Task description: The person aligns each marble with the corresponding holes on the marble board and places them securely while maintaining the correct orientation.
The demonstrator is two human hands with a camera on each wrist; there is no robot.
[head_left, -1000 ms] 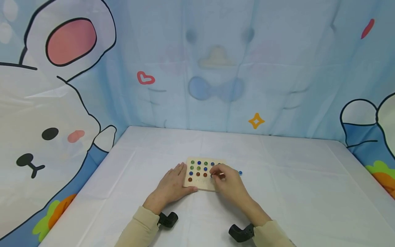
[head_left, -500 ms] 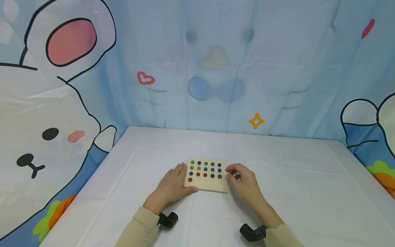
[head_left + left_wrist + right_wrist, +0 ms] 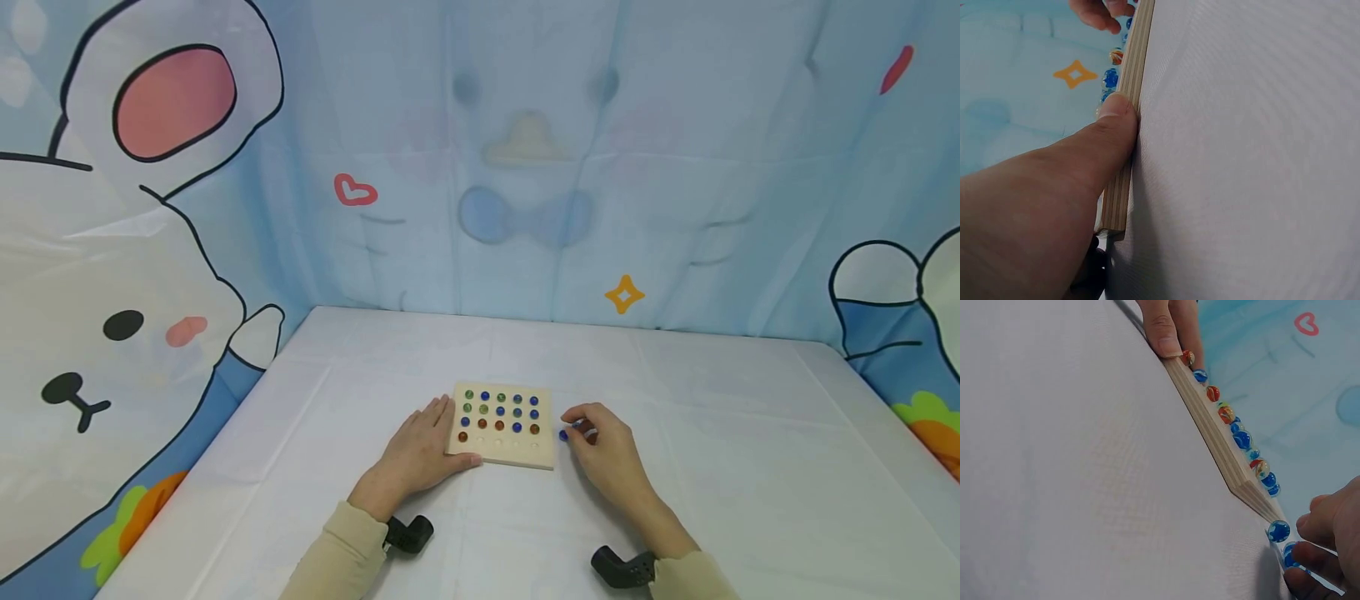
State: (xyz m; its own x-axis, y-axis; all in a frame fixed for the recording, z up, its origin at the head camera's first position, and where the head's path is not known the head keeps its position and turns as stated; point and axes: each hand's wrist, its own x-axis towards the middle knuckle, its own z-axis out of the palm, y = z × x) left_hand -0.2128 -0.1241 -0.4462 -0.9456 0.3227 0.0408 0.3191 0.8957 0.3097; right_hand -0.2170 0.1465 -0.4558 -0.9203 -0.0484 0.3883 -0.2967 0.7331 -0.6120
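A pale wooden board (image 3: 525,457) lies on the table, its hollows set with rows of green, blue and orange-red glass marbles. In the front row one orange-red marble (image 3: 462,437) sits at the left, followed by bare hollows. My left hand (image 3: 420,446) rests along the board's left side, fingers straight; its thumb (image 3: 1116,115) presses the front edge. My right hand (image 3: 609,454) is off the board's right side, thumb and forefinger bent with a gap between them. One blue marble (image 3: 563,435) lies just outside that thumb; another blue marble (image 3: 1290,554) shows right at the fingertips.
White cloth covers the table (image 3: 720,467). A blue printed curtain (image 3: 675,183) hangs behind it and down the left side. A black wrist-camera mount (image 3: 408,533) sits on the left wrist, and a similar mount (image 3: 622,568) on the right.
My right hand has moved from over the board to its right, uncovering the marbles there, and then slightly farther right and nearer. A blue marble now shows outside its thumb. My left hand has stayed put.
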